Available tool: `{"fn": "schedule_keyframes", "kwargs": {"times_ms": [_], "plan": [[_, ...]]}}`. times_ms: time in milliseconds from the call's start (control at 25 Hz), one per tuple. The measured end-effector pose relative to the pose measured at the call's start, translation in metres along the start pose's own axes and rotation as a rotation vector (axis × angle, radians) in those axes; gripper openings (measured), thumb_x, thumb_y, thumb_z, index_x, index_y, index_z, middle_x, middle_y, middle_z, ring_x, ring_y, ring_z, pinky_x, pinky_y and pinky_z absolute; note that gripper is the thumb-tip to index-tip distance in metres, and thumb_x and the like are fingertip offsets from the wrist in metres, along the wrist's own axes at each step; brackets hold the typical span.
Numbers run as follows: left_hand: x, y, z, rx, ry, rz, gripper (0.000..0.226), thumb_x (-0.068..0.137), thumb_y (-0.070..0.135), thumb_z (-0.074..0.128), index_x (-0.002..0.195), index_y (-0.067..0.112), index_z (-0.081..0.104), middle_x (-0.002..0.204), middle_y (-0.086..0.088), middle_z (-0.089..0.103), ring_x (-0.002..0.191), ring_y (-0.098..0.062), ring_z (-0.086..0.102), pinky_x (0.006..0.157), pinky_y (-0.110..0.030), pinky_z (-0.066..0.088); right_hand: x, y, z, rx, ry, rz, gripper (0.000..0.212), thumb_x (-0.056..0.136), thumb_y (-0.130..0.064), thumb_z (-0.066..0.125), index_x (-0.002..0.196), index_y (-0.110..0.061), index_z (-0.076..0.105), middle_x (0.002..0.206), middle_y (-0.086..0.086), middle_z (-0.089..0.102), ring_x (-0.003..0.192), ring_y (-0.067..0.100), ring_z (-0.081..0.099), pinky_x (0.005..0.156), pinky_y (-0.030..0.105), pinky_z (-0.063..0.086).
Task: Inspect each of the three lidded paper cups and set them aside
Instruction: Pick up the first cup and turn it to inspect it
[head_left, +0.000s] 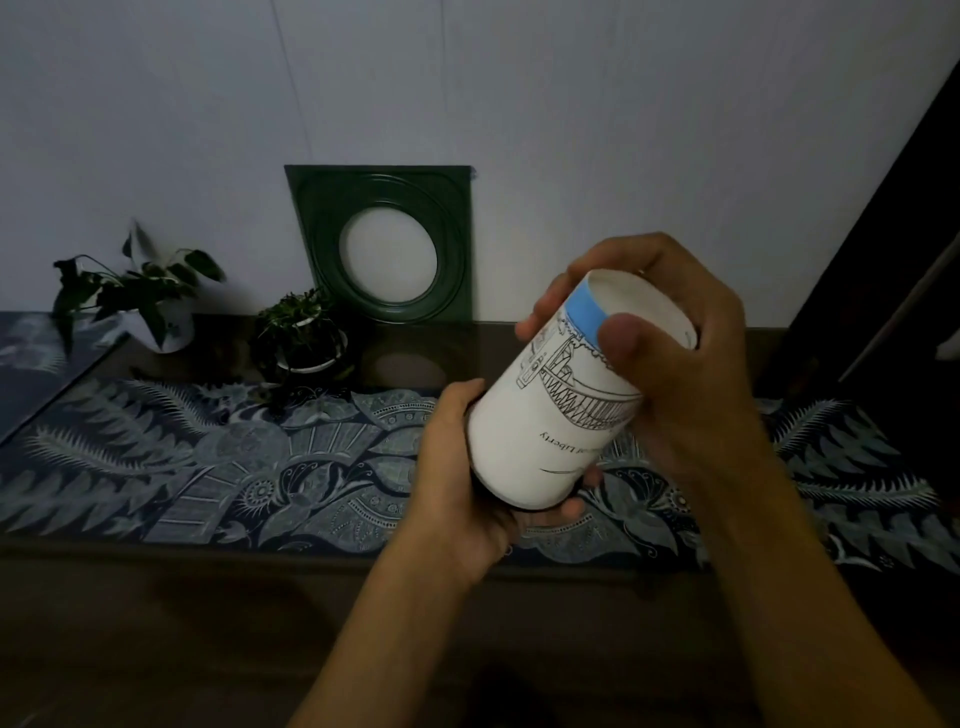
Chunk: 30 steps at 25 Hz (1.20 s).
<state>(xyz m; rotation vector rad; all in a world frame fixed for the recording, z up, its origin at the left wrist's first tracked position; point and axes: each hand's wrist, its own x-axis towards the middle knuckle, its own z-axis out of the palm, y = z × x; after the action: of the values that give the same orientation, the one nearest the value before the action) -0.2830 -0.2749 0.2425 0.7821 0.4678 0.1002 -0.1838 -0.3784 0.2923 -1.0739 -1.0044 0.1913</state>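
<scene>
A white paper cup (540, 431) with a black line drawing and a blue band is held in the air above the table, tipped so its bottom points up and to the right. My left hand (457, 467) cups its lower, wider end from underneath, hiding the lid. My right hand (685, 364) grips the upper end, thumb pressed on the blue band. No other cups are in view.
A dark table carries a blue leaf-patterned runner (208, 467). At the back stand two small potted plants (145, 296) (306, 332) and a green square frame (389, 239) with a round opening, leaning on the wall. A dark panel (904, 260) rises at the right.
</scene>
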Motion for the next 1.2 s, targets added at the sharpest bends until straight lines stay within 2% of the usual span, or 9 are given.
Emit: {"fn": "schedule_keyframes", "kwargs": {"times_ms": [160, 360, 480, 640, 760, 880, 1040, 1120, 1200], "plan": [[0.000, -0.006, 0.006, -0.040, 0.095, 0.148, 0.058, 0.096, 0.050, 0.034, 0.116, 0.007, 0.068, 0.092, -0.024, 0.073, 0.060, -0.036, 0.067, 0.043, -0.028, 0.051, -0.007, 0.007, 0.013, 0.046, 0.144, -0.070, 0.051, 0.071, -0.051, 0.075, 0.102, -0.012, 0.061, 0.089, 0.002, 0.072, 0.086, 0.034, 0.072, 0.076, 0.047, 0.058], [0.007, -0.016, 0.005, -0.015, 0.225, 0.433, 0.038, 0.098, 0.041, 0.036, 0.096, 0.019, 0.068, 0.085, -0.010, 0.078, 0.061, -0.029, 0.070, 0.047, -0.032, 0.052, -0.021, 0.023, 0.020, 0.144, 0.401, 0.004, 0.048, 0.068, -0.041, 0.081, 0.102, -0.012, 0.062, 0.092, 0.007, 0.072, 0.088, 0.034, 0.072, 0.076, 0.047, 0.058], [0.010, -0.013, -0.006, 0.008, 0.132, 0.262, 0.050, 0.095, 0.044, 0.037, 0.113, 0.009, 0.068, 0.095, -0.019, 0.075, 0.068, -0.035, 0.070, 0.052, -0.035, 0.055, -0.019, 0.023, 0.007, 0.041, 0.244, 0.064, 0.050, 0.068, -0.043, 0.082, 0.105, -0.016, 0.062, 0.100, 0.010, 0.072, 0.098, 0.038, 0.070, 0.084, 0.057, 0.056], [0.004, -0.008, -0.003, 0.044, -0.072, -0.113, 0.060, 0.079, 0.049, 0.046, 0.109, 0.003, 0.070, 0.091, -0.024, 0.070, 0.068, -0.037, 0.066, 0.048, -0.029, 0.054, -0.006, 0.011, -0.009, 0.076, -0.117, 0.052, 0.062, 0.068, -0.049, 0.079, 0.110, -0.009, 0.056, 0.103, 0.010, 0.071, 0.098, 0.039, 0.069, 0.083, 0.051, 0.056], [0.006, -0.008, 0.001, 0.014, -0.076, -0.089, 0.057, 0.073, 0.047, 0.049, 0.101, 0.003, 0.072, 0.087, -0.023, 0.070, 0.063, -0.037, 0.066, 0.045, -0.028, 0.051, -0.004, 0.011, -0.001, 0.086, -0.050, 0.044, 0.062, 0.066, -0.053, 0.079, 0.104, -0.010, 0.056, 0.091, 0.006, 0.072, 0.084, 0.033, 0.072, 0.074, 0.045, 0.057], [0.008, -0.012, 0.004, 0.005, 0.073, 0.104, 0.052, 0.093, 0.046, 0.037, 0.098, 0.008, 0.072, 0.080, -0.020, 0.074, 0.059, -0.036, 0.068, 0.042, -0.029, 0.052, -0.008, 0.018, 0.011, 0.082, 0.162, -0.009, 0.058, 0.065, -0.056, 0.078, 0.101, -0.014, 0.059, 0.088, 0.004, 0.073, 0.082, 0.031, 0.072, 0.073, 0.044, 0.057], [0.014, -0.019, 0.002, 0.006, 0.224, 0.370, 0.045, 0.099, 0.043, 0.035, 0.107, 0.013, 0.068, 0.084, -0.010, 0.078, 0.060, -0.029, 0.072, 0.047, -0.032, 0.053, -0.017, 0.031, 0.019, 0.138, 0.419, 0.082, 0.061, 0.055, -0.060, 0.082, 0.100, -0.024, 0.063, 0.101, 0.015, 0.072, 0.094, 0.038, 0.071, 0.083, 0.057, 0.057], [0.012, -0.016, -0.003, -0.009, 0.160, 0.249, 0.051, 0.095, 0.043, 0.038, 0.114, 0.006, 0.069, 0.094, -0.018, 0.075, 0.065, -0.033, 0.069, 0.050, -0.033, 0.053, -0.017, 0.031, 0.011, 0.071, 0.317, 0.111, 0.058, 0.058, -0.060, 0.081, 0.102, -0.026, 0.063, 0.103, 0.012, 0.073, 0.097, 0.039, 0.070, 0.084, 0.061, 0.055], [0.010, -0.009, -0.007, 0.001, 0.062, 0.063, 0.054, 0.089, 0.045, 0.042, 0.106, 0.005, 0.074, 0.095, -0.025, 0.073, 0.066, -0.036, 0.066, 0.049, -0.032, 0.053, -0.012, 0.023, -0.002, 0.067, 0.084, 0.099, 0.062, 0.065, -0.057, 0.078, 0.109, -0.018, 0.061, 0.103, 0.009, 0.073, 0.099, 0.038, 0.070, 0.084, 0.055, 0.056]]}}
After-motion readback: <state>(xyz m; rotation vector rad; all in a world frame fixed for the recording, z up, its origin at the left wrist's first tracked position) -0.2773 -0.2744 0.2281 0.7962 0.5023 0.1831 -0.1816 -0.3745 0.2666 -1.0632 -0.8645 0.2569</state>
